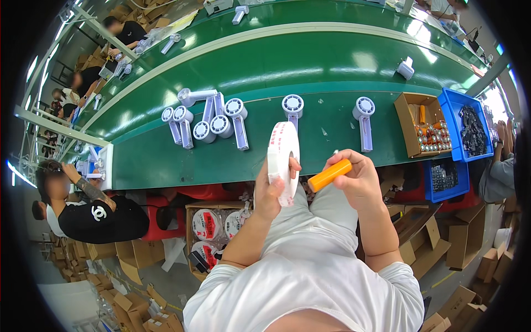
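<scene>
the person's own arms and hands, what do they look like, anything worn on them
Plain white fabric short sleeves leave both forearms uncovered. The left grip and right grip are ungloved human hands, with no watch, bracelet or cable visible at either wrist.

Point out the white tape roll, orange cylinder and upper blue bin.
White tape roll (278,161): head view, on its white outer band.
Orange cylinder (330,175): head view, middle of its side.
Upper blue bin (451,126): head view, on its left wall.
</scene>
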Available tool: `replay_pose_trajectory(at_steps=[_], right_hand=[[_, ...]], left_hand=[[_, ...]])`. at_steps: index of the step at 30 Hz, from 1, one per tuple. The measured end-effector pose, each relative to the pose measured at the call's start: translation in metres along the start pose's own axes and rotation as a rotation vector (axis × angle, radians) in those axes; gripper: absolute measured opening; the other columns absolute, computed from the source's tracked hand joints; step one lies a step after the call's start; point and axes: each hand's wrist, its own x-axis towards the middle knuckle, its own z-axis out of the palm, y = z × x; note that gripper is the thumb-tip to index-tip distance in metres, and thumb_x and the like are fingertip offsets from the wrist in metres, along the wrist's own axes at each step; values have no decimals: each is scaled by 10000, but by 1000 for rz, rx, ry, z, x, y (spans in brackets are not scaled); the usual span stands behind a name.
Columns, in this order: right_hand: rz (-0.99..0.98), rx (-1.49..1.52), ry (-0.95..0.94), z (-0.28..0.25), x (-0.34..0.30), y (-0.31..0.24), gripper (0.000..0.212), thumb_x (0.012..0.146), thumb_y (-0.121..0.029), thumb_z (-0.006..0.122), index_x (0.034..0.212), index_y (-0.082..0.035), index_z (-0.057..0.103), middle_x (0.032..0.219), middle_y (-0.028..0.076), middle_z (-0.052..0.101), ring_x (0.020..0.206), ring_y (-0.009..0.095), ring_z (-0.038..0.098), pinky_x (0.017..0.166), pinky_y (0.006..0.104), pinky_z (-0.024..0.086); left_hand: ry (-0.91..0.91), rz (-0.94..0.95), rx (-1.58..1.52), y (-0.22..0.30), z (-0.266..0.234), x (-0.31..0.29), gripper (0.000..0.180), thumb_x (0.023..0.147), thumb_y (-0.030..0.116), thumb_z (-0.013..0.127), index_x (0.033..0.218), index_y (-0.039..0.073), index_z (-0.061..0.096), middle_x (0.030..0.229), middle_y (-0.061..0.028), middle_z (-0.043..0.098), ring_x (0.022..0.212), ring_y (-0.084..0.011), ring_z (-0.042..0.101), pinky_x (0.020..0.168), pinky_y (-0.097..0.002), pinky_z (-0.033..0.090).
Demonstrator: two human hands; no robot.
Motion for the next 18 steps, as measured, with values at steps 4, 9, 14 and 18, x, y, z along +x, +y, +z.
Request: replay_pose_trajectory(at_steps=[4, 9, 14, 18], right_hand=[[-166, 106, -44, -2, 2, 7, 662, 765, -177, 837, 1317, 10, 526, 1041, 84, 635, 977, 183, 621, 858, 319, 493], [-179, 204, -118, 0, 8, 3, 590, 843, -188, 769, 1348, -39, 504, 1077, 116, 646, 972, 198, 627, 841, 326, 499], [167, 285, 180, 6, 8, -7, 518, 999, -381, 529, 1343, 1, 461, 1110, 124, 626, 939, 191, 611, 777, 288, 497], [182, 463, 121, 4, 8, -4, 611, 1009, -485, 442, 1349, 23, 448, 1092, 109, 599, 886, 167, 555, 708, 255, 465]], left_hand=[[-27, -43, 240, 0, -2, -4, 930, 849, 385, 616, 1540, -12, 137, 1033, -54, 569, 830, -93, 476, 720, -239, 407], [9, 93, 395, -4, 0, 1, 938, 812, 298, 618, 1544, -9, 119, 1039, -67, 580, 833, -110, 518, 703, -249, 443], [30, 224, 689, -8, -5, 7, 905, 774, 204, 604, 1522, -51, 162, 1012, -139, 633, 825, -189, 602, 707, -296, 491], [81, 193, 722, -2, -2, 10, 891, 750, 164, 607, 1501, -80, 195, 1039, -198, 646, 832, -236, 630, 709, -326, 497]])
